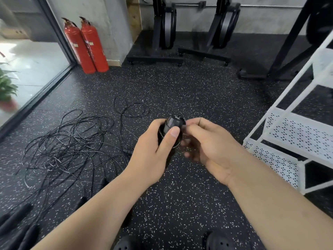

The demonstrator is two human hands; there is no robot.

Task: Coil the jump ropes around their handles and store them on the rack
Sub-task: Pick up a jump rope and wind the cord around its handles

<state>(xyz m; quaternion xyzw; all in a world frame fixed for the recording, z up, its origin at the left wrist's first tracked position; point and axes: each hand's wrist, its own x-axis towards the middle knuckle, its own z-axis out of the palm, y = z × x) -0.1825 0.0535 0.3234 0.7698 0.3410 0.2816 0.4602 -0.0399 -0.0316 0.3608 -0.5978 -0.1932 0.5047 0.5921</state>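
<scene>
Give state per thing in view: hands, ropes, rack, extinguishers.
held jump rope, off the floor, between both hands
left hand, grips the held jump rope
right hand, pinches its top end
rope pile, uncoiled, tangled on the floor
rack, upright, not touched
fire extinguishers, upright by the wall
</scene>
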